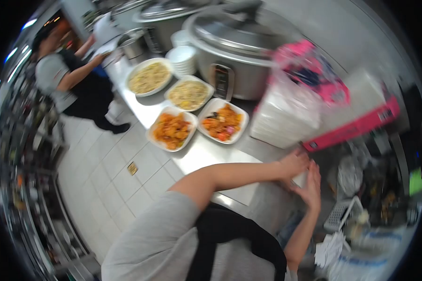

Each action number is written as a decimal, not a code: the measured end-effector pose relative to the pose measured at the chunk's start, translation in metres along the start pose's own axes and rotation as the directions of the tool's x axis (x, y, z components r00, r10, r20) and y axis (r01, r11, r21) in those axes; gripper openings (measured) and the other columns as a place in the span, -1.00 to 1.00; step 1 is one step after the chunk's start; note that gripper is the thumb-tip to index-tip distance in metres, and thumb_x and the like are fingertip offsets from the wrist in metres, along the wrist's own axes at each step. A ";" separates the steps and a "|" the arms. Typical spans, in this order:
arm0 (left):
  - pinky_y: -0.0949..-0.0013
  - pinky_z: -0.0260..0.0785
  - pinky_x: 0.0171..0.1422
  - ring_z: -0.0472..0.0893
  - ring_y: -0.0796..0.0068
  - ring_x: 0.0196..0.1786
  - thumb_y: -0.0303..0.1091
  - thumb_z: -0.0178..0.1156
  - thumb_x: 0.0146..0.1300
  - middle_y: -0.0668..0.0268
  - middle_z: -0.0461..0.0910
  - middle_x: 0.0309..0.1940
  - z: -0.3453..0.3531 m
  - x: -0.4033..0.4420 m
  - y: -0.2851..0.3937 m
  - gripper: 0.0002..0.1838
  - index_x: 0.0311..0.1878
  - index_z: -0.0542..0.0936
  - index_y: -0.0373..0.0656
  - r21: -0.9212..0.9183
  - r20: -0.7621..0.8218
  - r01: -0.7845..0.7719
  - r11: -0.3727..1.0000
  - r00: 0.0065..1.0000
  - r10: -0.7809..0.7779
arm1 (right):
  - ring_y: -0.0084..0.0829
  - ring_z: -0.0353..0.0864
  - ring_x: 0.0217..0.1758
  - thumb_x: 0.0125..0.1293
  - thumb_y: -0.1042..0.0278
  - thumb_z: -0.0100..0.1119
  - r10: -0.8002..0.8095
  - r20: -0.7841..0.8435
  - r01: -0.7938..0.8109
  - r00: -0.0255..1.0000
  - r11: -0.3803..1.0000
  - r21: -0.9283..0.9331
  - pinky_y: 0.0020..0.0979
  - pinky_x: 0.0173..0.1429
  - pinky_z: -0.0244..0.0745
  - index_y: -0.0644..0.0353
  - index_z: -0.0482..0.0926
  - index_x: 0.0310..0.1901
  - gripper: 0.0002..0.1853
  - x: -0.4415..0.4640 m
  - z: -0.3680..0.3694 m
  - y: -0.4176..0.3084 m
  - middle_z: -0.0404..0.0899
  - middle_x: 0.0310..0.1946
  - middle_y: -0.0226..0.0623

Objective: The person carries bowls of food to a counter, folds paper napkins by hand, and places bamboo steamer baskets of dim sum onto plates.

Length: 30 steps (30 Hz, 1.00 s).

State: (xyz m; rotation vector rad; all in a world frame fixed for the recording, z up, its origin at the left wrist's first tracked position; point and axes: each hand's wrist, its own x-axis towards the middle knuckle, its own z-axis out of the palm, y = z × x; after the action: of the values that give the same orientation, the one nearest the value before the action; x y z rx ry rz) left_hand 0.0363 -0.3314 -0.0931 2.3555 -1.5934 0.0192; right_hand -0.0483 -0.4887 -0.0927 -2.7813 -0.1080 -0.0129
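Near the right end of the metal counter, my left hand (293, 165) reaches across beside the lower corner of a pink-edged box (356, 127); its fingertips are blurred. My right hand (310, 186) is just below it, fingers stretched out and close together, with a pale surface between the two hands. A plastic-wrapped white stack (286, 112) stands just above them. Further left on the counter are two white bowls of orange-red food, one (172, 129) beside the other (223, 122), a bowl of noodles (189, 94) and a larger noodle bowl (149, 77).
A large metal cooker (239, 42) stands behind the bowls, beside stacked white bowls (182, 60). A person (70, 75) in a dark apron works at the counter's far end. Shelving (37, 196) lines the left. A white basket (342, 213) is at the lower right.
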 end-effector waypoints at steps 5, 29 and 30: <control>-0.07 0.02 0.30 0.36 0.20 0.17 0.11 0.50 -0.66 0.19 0.40 0.08 0.055 0.027 -0.011 0.16 0.16 0.32 -0.27 0.036 0.193 0.047 0.998 0.980 -0.054 | -0.09 -0.06 0.41 -0.51 0.31 0.54 0.155 0.207 -0.120 0.966 0.978 -0.171 0.11 0.37 -0.20 0.01 -0.27 0.38 0.38 0.005 -0.005 -0.013 0.01 0.34 -0.11; 0.11 -0.09 0.42 -0.01 -0.14 0.36 -0.23 0.09 0.13 -0.19 -0.02 0.29 0.102 0.012 0.010 -0.24 0.30 -0.01 -0.40 -0.874 -0.025 0.307 0.376 0.745 -0.666 | -0.31 -0.01 0.41 0.37 -0.06 -0.23 0.529 -0.017 -0.114 0.848 0.213 0.970 -0.31 0.40 -0.11 0.31 -0.13 0.35 -0.27 -0.016 0.054 0.060 -0.01 0.37 -0.20; 0.13 -0.11 0.42 -0.03 -0.11 0.37 -0.27 0.05 0.16 -0.18 -0.02 0.29 0.107 0.016 0.010 -0.27 0.30 -0.02 -0.41 -0.881 -0.016 0.315 0.353 0.726 -0.687 | -0.31 0.01 0.40 0.37 -0.08 -0.24 0.513 -0.005 -0.129 0.859 0.226 0.966 -0.30 0.40 -0.10 0.32 -0.13 0.35 -0.26 -0.015 0.050 0.052 0.00 0.37 -0.21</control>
State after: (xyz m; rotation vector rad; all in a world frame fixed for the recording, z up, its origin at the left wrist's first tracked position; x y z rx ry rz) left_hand 0.0170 -0.3760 -0.1905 1.7413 -0.3677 -0.3300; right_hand -0.0600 -0.5208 -0.1586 -1.4492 0.4495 -0.2315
